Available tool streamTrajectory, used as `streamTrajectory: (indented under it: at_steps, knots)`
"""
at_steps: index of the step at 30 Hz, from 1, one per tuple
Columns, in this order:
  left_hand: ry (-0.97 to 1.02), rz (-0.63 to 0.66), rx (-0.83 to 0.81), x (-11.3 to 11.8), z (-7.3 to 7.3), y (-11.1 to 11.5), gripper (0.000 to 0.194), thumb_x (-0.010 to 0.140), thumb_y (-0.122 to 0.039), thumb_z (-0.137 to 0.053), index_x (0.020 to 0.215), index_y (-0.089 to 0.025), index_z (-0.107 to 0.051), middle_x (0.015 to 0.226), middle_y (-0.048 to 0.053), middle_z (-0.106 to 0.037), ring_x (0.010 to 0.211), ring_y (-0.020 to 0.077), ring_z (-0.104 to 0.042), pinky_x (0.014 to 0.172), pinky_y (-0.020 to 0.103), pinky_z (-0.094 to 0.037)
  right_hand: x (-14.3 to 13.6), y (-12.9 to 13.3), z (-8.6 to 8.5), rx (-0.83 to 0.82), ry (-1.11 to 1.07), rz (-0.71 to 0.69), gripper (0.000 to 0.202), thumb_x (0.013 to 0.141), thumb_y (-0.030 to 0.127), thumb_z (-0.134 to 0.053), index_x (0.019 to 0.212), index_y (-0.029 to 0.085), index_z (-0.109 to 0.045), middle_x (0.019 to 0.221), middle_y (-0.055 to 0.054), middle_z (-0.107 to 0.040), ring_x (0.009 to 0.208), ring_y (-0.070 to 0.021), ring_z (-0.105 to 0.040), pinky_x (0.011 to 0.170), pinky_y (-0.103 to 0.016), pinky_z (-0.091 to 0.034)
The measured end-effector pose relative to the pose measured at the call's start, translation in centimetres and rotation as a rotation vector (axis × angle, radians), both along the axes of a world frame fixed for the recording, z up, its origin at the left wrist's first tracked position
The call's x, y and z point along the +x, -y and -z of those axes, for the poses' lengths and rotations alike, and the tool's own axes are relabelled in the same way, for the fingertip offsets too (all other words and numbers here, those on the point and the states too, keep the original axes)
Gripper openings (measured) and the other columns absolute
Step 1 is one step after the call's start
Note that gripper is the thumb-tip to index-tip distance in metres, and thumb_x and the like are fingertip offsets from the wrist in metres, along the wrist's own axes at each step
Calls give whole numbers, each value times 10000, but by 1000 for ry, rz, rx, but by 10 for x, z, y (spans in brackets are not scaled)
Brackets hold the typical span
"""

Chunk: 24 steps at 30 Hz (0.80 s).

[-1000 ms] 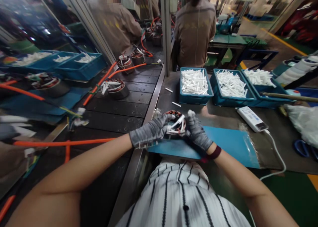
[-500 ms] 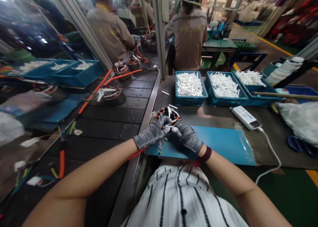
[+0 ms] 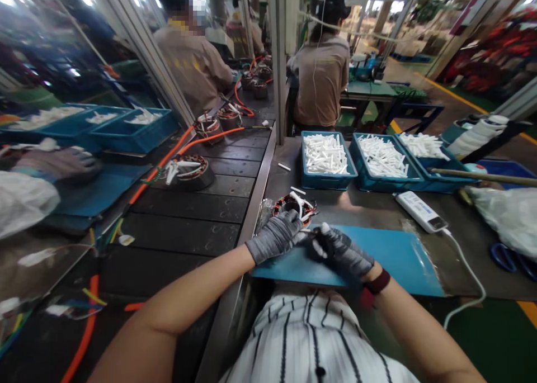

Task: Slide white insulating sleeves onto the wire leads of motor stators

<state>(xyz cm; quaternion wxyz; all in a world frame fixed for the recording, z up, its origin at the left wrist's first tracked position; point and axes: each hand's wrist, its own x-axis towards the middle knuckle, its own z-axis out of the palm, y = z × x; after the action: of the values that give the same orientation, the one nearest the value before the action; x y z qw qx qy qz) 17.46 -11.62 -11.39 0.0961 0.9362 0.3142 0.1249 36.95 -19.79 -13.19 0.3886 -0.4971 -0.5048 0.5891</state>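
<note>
My left hand (image 3: 277, 236), in a grey glove with light fingertips, is closed at the near side of a wound motor part (image 3: 280, 206) that carries white sleeves (image 3: 298, 199). Its fingertips pinch thin leads coming off that part. Just to the right, my right hand (image 3: 340, 249), gloved the same way, has its fingers curled over the blue mat (image 3: 390, 254). A thin dark lead runs between the two hands; what the right fingers hold is too small and blurred to name.
Three blue bins (image 3: 329, 183) of white tubes line the table's back. A white device (image 3: 420, 211) with a cable lies right. Left, a slatted conveyor (image 3: 210, 221) carries another wound part (image 3: 195, 173) and orange cables. Two people sit ahead; a co-worker's gloved hand (image 3: 62, 162) shows far left.
My right hand has moved right, away from my left, and the thin lead now spans between them. The view has shifted slightly. An orange cable near my left forearm is no longer visible there.
</note>
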Motion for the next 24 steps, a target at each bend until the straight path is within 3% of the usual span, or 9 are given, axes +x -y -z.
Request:
streamTrajectory:
  at_steps: [3,6,8,12,14,16,20,24]
  knots:
    - [257,-211,-171,-5,-1,-14,186,919,-219,-481,998,-175,-644,1086,85,-657,1077,229,-606,988,391,-474,24,-13,-1,-23,71,211,528,874,668,-473,978,177,-637,769,-45,-664,632,-150,-594,601,-292,-515]
    - [461,-376,-303,-21,-12,-26,190,941,-265,-448,925,-168,-610,933,64,-680,867,186,-654,819,338,-547,34,-36,10,239,313,357,498,813,653,-566,999,199,-655,914,-72,-700,800,-208,-650,767,-385,-555]
    - [529,-438,-318,-33,-15,-20,202,943,-291,-447,928,-166,-605,937,65,-689,857,185,-662,806,333,-554,27,-57,15,391,508,344,404,868,567,-543,980,196,-658,994,-90,-702,897,-221,-658,864,-403,-543]
    - [311,-400,-34,-44,3,23,177,918,-253,-494,1004,-195,-638,1072,97,-688,1072,239,-639,945,393,-522,-7,-110,14,422,984,133,270,952,282,-468,1105,151,-647,1174,-138,-662,1079,-216,-618,999,-363,-473]
    - [152,-318,105,-42,18,46,202,888,-253,-550,1058,-197,-644,1116,125,-678,1113,280,-624,954,440,-521,-21,-134,13,374,1088,86,324,924,193,-496,1219,124,-608,1281,-179,-606,1167,-243,-577,1043,-382,-428]
    - [76,-279,190,-39,31,61,234,870,-254,-576,1085,-191,-645,1148,144,-666,1110,298,-624,943,465,-529,-31,-152,15,302,1138,57,350,902,148,-506,1233,86,-600,1251,-221,-611,1132,-270,-598,997,-395,-448]
    - [71,-289,285,-38,41,65,209,870,-263,-565,1045,-197,-660,1125,140,-671,1045,281,-648,889,446,-559,-50,-178,12,234,1221,-22,249,935,193,-471,1039,104,-679,1075,-199,-675,1025,-259,-634,912,-352,-468]
    - [136,-285,437,-39,38,63,183,875,-299,-559,979,-202,-674,1034,133,-690,964,292,-669,818,446,-577,-76,-221,-4,297,1235,-20,309,1003,262,-378,1165,173,-626,1297,-134,-593,1204,-226,-534,1031,-350,-392]
